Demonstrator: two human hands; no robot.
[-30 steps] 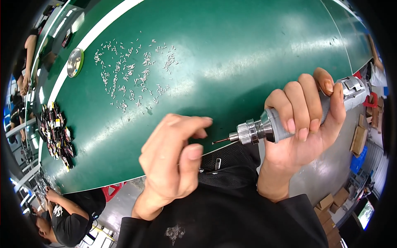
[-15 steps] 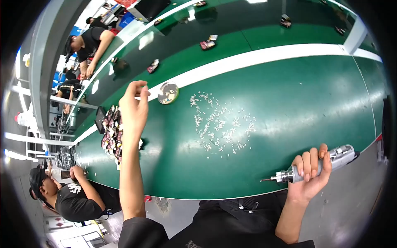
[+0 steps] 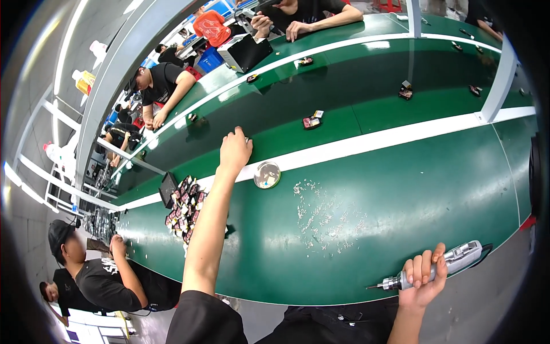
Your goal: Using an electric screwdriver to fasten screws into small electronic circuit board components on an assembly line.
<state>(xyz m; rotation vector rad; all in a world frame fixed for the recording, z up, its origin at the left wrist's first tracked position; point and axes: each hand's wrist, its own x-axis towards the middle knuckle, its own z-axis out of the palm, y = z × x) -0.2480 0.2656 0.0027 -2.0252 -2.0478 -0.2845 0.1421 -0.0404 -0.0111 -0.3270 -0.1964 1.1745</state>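
Fingers [image 3: 425, 268] of the right hand [image 3: 420, 291] are wrapped firmly around a powered screwdriver [image 3: 464, 256], hiding much of its middle. It sits over the near right edge of the green table [image 3: 412, 200]. Its body is pale grey, with a shiny metal collar [image 3: 391, 283] at the front and a thin, dark bit [image 3: 374, 286]. The long axis slants from lower left to upper right: the bit points left and slightly toward the person, the rear end away to the right. Whether the tip touches the table cannot be told.

Farther in, small pale pieces [image 3: 329, 221] lie scattered, too tiny to make out in shape. The left forearm [image 3: 211, 232] partly covers a heap of dark parts [image 3: 184, 211] beside a black box [image 3: 167, 190]. Near the white rail [image 3: 349, 142] stands a round clear dish [image 3: 267, 175], its contents unclear.

Reaching beyond, the left hand [image 3: 235, 151] has its fingers bent and close together; whether they pinch anything cannot be told. Past it, more dark parts [image 3: 312, 120] lie spaced apart. At the top edge, a co-worker [image 3: 326, 16] is cut off.
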